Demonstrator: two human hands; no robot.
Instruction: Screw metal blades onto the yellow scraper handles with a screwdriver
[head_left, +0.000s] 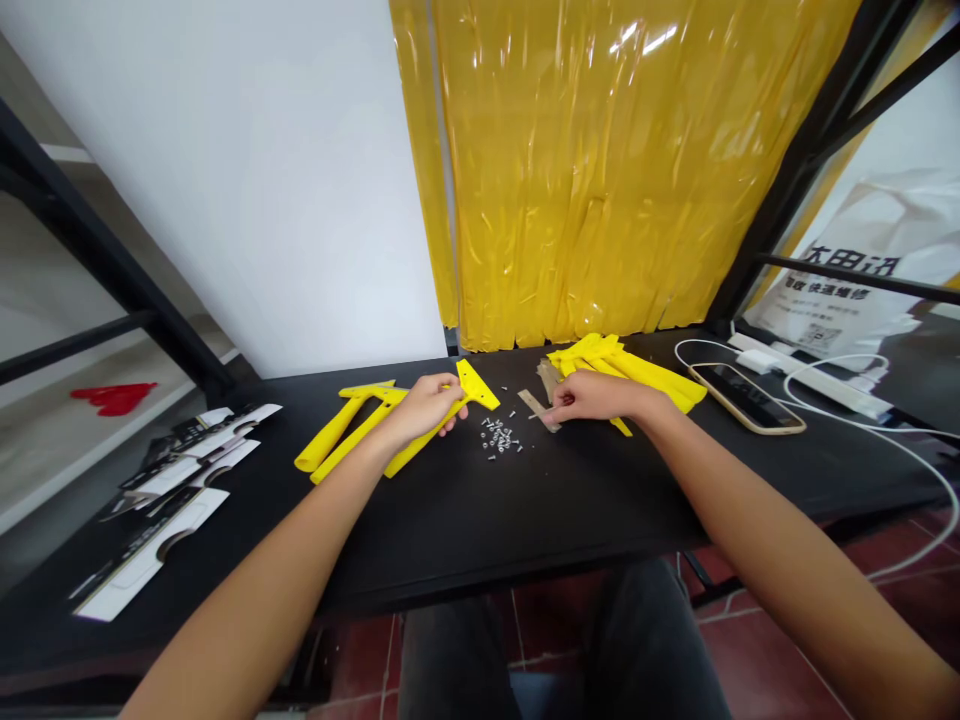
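My left hand is closed round a yellow T-shaped plastic handle, its wide flat head with small holes pointing away from me. Beside it on the left lie more yellow handles. My right hand pinches a thin flat strip, greyish-beige and partly see-through. Similar strips lie just behind those fingers. Between my hands a loose heap of small silvery screws is scattered on the black table. To the right, my wrist passes in front of a pile of yellow handles.
A phone lies at the right, near a white power strip and loose white cables. Cut printed cardboard pieces cover the left side. A yellow plastic strip curtain and a white panel stand behind. Black frame posts flank the table.
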